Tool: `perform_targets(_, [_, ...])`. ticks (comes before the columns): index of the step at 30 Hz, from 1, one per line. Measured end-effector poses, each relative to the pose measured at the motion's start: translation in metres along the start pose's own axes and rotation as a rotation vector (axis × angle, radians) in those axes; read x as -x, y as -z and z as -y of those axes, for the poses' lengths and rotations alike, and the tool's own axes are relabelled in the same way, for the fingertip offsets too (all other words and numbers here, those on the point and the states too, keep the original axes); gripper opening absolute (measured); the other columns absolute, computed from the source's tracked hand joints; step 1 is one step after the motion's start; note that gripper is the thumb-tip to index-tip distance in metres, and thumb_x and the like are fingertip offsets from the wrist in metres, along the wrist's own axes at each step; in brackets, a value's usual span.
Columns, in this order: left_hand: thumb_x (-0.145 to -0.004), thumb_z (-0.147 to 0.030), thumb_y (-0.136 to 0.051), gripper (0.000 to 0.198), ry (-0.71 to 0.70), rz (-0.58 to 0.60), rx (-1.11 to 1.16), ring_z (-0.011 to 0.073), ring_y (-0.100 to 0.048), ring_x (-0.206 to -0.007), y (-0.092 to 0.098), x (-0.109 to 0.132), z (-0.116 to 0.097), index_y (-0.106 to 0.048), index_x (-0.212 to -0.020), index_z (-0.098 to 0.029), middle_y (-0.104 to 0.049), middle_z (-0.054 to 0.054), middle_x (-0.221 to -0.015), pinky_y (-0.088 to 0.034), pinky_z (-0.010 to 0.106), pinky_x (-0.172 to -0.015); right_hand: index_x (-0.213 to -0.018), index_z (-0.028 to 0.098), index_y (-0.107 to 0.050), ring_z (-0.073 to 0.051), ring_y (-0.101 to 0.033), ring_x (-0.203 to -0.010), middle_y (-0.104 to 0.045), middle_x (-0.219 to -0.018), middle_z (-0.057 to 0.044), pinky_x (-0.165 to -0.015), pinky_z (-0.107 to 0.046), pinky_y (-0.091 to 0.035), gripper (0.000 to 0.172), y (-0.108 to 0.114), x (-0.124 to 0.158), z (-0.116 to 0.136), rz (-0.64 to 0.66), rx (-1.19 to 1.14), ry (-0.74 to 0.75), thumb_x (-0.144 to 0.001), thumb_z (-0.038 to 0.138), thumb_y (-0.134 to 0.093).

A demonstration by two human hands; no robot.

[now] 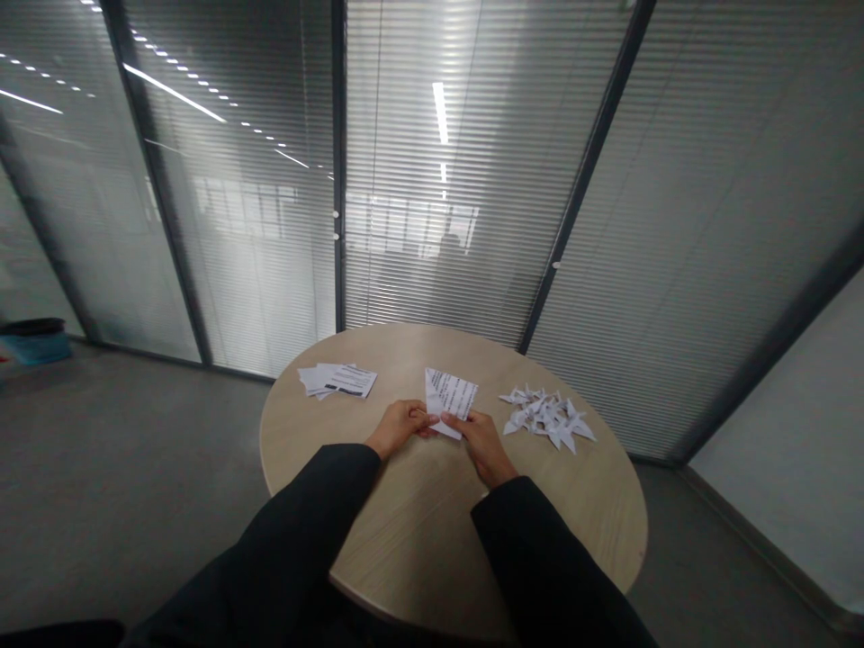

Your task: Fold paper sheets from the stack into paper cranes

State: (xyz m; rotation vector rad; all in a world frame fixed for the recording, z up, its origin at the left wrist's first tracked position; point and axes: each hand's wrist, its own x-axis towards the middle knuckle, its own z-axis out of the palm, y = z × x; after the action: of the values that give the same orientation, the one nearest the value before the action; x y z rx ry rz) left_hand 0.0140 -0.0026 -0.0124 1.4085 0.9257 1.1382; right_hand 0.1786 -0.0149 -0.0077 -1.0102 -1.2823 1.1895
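Note:
My left hand [400, 428] and my right hand [484, 445] meet at the middle of a round wooden table [418, 531]. Both pinch the lower corners of a folded sheet of printed paper [450, 397], which stands tilted up from the tabletop with black text showing. To the right lies a heap of white folded paper cranes [546, 417]. A small stack of printed paper sheets [339, 381] rests to the left, beyond my left hand. Black sleeves cover both my forearms.
Behind the table runs a glass partition [432, 180] with closed blinds and dark frames. A grey floor [121, 450] surrounds the table. A teal bin [37, 346] with a dark lid stands by the far left wall. A white wall [796, 450] lies to the right.

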Motion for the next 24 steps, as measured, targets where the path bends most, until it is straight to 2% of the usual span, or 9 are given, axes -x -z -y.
perform_targets(6, [-0.051, -0.046, -0.077, 0.04, -0.064, -0.154, 0.126, 0.0172, -0.064, -0.063, 0.004, -0.004, -0.005, -0.067, -0.069, -0.012, -0.069, 0.006, -0.069, -0.051, 0.029, -0.065, -0.083, 0.013, -0.073, -0.028, -0.067, -0.082, -0.073, -0.089, -0.011, -0.081, -0.041, -0.049, 0.042, -0.002, 0.002, 0.002, 0.046, 0.051, -0.048, -0.052, 0.04, -0.08])
perform_targets(11, [-0.048, -0.048, -0.079, 0.042, -0.029, -0.177, 0.182, 0.0164, -0.063, -0.059, 0.002, 0.0, -0.01, -0.065, -0.064, -0.012, -0.069, 0.005, -0.064, -0.051, 0.029, -0.062, -0.082, 0.013, -0.073, -0.026, -0.067, -0.08, -0.073, -0.088, -0.011, -0.08, -0.04, -0.05, 0.04, -0.002, 0.002, 0.001, 0.05, 0.056, -0.04, -0.052, 0.039, -0.08])
perform_targets(16, [-0.051, -0.045, -0.078, 0.041, -0.044, -0.195, 0.244, 0.0178, -0.065, -0.067, 0.002, 0.004, -0.016, -0.068, -0.071, -0.011, -0.071, 0.007, -0.074, -0.051, 0.03, -0.069, -0.08, 0.013, -0.074, -0.027, -0.068, -0.078, -0.073, -0.086, -0.011, -0.078, -0.041, -0.051, 0.039, -0.002, 0.001, 0.0, 0.059, 0.066, -0.045, -0.051, 0.037, -0.081])
perform_targets(24, [-0.054, -0.042, -0.078, 0.038, -0.073, -0.266, 0.286, 0.0179, -0.066, -0.067, 0.003, 0.003, -0.015, -0.067, -0.072, -0.011, -0.071, 0.007, -0.073, -0.052, 0.031, -0.069, -0.08, 0.013, -0.074, -0.027, -0.067, -0.079, -0.073, -0.088, -0.011, -0.078, -0.041, -0.051, 0.037, -0.003, 0.002, 0.002, 0.088, 0.082, -0.045, -0.052, 0.036, -0.08])
